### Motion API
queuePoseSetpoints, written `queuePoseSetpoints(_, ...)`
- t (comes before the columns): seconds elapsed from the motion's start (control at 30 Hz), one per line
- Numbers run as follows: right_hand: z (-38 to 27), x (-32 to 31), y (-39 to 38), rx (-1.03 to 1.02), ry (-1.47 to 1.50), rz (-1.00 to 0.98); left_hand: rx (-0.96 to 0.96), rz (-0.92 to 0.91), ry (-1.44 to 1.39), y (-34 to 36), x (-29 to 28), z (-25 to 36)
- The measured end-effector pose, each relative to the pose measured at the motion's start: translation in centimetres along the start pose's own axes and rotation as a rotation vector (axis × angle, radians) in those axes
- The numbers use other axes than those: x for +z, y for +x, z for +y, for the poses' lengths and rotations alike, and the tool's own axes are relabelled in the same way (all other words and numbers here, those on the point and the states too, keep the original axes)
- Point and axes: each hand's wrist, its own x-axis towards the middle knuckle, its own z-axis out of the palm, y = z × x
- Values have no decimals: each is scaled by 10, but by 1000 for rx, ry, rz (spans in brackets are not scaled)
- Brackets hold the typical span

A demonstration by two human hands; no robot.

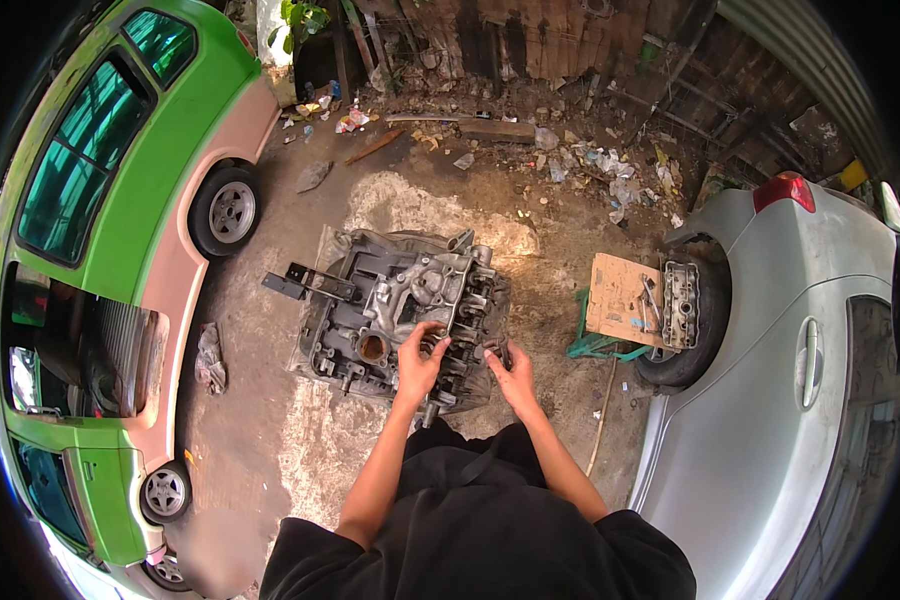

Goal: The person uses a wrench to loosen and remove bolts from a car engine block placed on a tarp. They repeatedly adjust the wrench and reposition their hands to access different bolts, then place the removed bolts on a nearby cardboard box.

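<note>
A dismantled grey metal engine (410,285) lies in front of me, with a round, rust-brown port (373,348) on its left part and a row of metal parts along its right side. My left hand (420,355) rests at the front right of the engine, fingers curled; what is inside them is hidden. My right hand (512,378) is closed on a small dark metal part (500,350) at the engine's right edge. A black metal bracket (295,283) sticks out from the engine's left.
A green and pink van (120,300) stands at left, a silver car (750,400) at right. A green stool (590,350) bears cardboard (618,290), tools and a metal engine part (680,310). A rusty fence (530,45) and scattered litter line the back. A stick (600,420) lies right of me.
</note>
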Motion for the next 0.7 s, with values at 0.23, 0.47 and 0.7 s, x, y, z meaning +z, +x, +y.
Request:
queuePoseSetpoints(0.23, 15, 52, -16, 104, -31, 171, 12, -203, -22, 53, -42, -23)
queuePoseSetpoints(0.47, 16, 64, -39, 177, 83, 354, 35, -348, 242, 94, -41, -29)
queuePoseSetpoints(0.7, 3, 52, -14, 238, -68, 360, 149, -286, 425, 98, -25, -37)
